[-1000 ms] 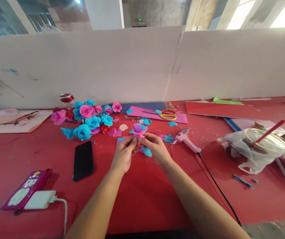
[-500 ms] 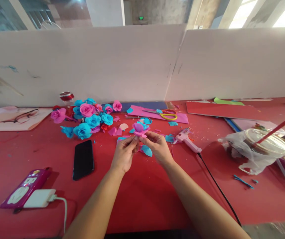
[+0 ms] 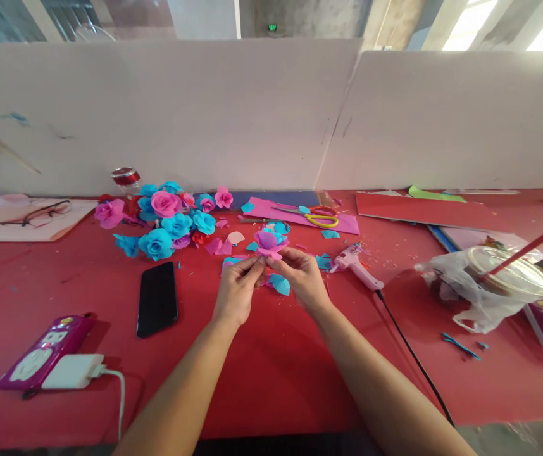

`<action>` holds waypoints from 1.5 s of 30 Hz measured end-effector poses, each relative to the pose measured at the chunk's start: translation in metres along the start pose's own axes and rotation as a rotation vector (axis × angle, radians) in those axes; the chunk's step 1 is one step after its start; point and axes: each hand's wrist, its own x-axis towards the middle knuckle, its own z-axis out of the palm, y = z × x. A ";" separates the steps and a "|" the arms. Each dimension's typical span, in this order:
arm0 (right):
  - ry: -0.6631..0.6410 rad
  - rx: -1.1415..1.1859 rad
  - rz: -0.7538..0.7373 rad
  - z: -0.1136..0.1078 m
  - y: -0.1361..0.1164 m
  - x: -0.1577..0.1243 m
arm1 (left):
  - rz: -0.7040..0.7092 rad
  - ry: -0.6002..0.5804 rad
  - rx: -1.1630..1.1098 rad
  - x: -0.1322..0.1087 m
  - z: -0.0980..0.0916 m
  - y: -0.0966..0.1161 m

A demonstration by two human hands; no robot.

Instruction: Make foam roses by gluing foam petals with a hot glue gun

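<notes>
A pink paper flower [image 3: 269, 242] is pinched at its base between my left hand [image 3: 237, 285] and my right hand [image 3: 304, 278], over the middle of the red table. The fingers of both hands are closed on it and their tips nearly meet. Beneath and around the hands lie blue petals [image 3: 280, 284] and pink paper scraps [image 3: 218, 246]. To the right of my right hand rests a pink glue gun [image 3: 357, 268] with a black cord. Yellow-and-red-handled scissors [image 3: 321, 217] lie on a pink paper strip [image 3: 345, 224] behind the flower.
Blue, pink and red paper flowers [image 3: 162, 221] stand at the left rear beside a lidded jar [image 3: 126, 180]. A black phone [image 3: 157, 299], a purple pouch [image 3: 46, 354] and a white charger [image 3: 73, 371] lie left. At right sits a bagged tub [image 3: 509, 271] with a red straw.
The view has shifted slightly. Both hands still hold the pink flower, which appears a little farther right and slightly turned.
</notes>
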 end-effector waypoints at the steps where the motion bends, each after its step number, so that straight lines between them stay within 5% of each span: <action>1: 0.005 0.002 0.005 0.000 0.000 0.000 | 0.006 0.005 0.020 0.000 0.000 -0.001; 18: 0.052 0.017 -0.023 0.002 0.005 -0.001 | 0.290 0.062 0.528 -0.001 -0.002 0.009; 32: 0.225 -0.129 -0.068 0.018 0.011 -0.004 | 0.489 0.237 0.721 -0.002 0.007 0.004; 45: 0.322 -0.143 -0.046 0.018 0.014 -0.003 | 0.545 0.275 0.880 -0.007 0.015 0.001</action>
